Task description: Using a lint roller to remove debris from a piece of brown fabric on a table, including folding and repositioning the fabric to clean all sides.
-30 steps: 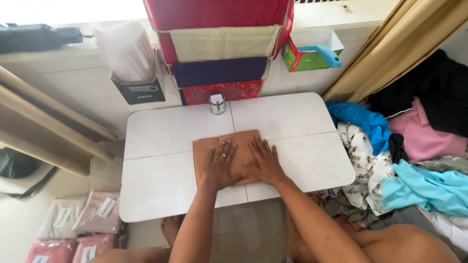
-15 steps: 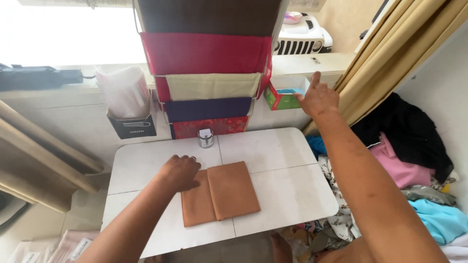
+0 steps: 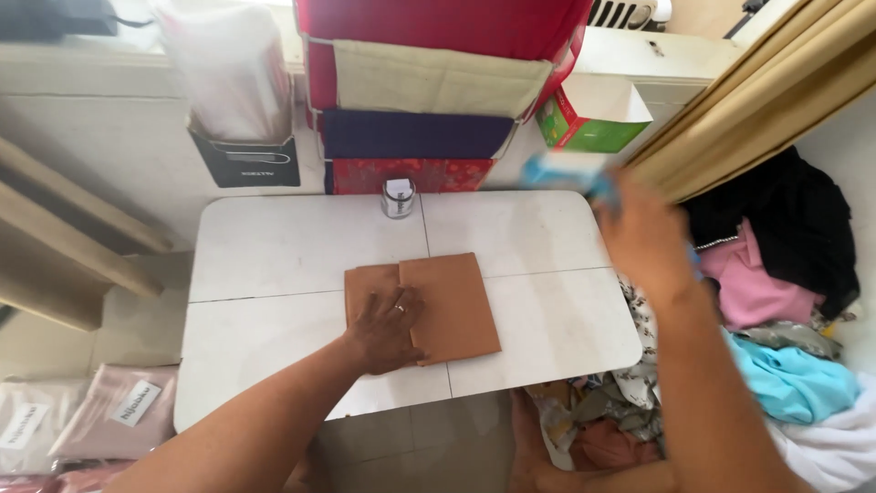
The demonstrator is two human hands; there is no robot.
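Note:
A folded brown cloth (image 3: 452,301) lies flat in the middle of a small white table (image 3: 265,256). My left hand (image 3: 388,329) rests palm down on the cloth's near left part, fingers spread, a ring on one finger. My right hand (image 3: 643,233) is raised above the table's far right corner and grips a light blue object (image 3: 570,172), which is blurred by motion. What the blue object is cannot be told.
A small glass jar (image 3: 398,198) stands at the table's far edge. Behind it hang red, beige and navy fabric pockets (image 3: 429,87). A green box (image 3: 584,128) sits on the ledge. Piled clothes (image 3: 785,365) lie right of the table, packaged cloths (image 3: 91,411) lower left.
My right hand has come back from the green box on the ledge, now carrying a light blue object over the table's right corner. My left hand slid onto the cloth.

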